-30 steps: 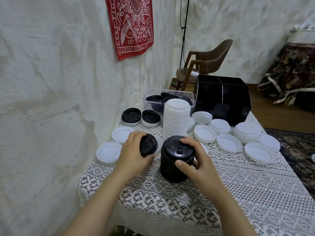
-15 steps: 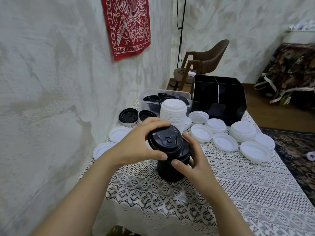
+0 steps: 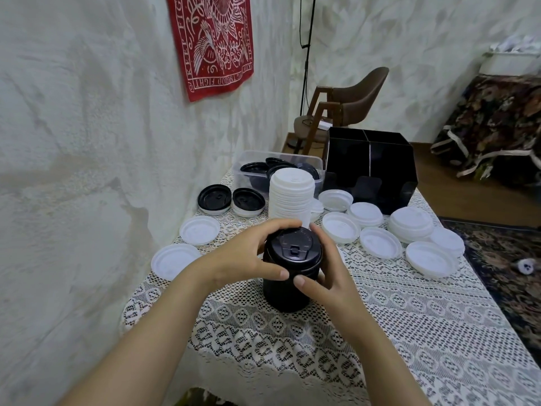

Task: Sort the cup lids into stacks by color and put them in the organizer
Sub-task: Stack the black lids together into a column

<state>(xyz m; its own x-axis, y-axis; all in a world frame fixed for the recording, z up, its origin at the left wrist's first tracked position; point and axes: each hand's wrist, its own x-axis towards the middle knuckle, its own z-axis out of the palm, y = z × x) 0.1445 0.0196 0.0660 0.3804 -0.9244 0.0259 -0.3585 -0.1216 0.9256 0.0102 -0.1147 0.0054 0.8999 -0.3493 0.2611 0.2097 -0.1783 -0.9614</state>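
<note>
A stack of black lids (image 3: 289, 271) stands on the lace tablecloth near the front. My left hand (image 3: 248, 256) curls round its top from the left and my right hand (image 3: 322, 273) grips it from the right, thumbs meeting at the front. Behind it rises a tall stack of white lids (image 3: 291, 197). Two black lids (image 3: 215, 199) lie upside down at the back left. Loose white lids (image 3: 380, 243) are spread to the right and left. The black organizer (image 3: 371, 168) stands at the table's far end.
A clear plastic tub (image 3: 254, 171) holding more black lids sits beside the organizer. The wall runs close along the table's left edge. A brown chair (image 3: 351, 104) stands behind the table, and a patterned rug (image 3: 512, 265) lies on the right.
My left hand carried a black lid from the left onto the top of the black stack. Both hands now hold the stack around its top.
</note>
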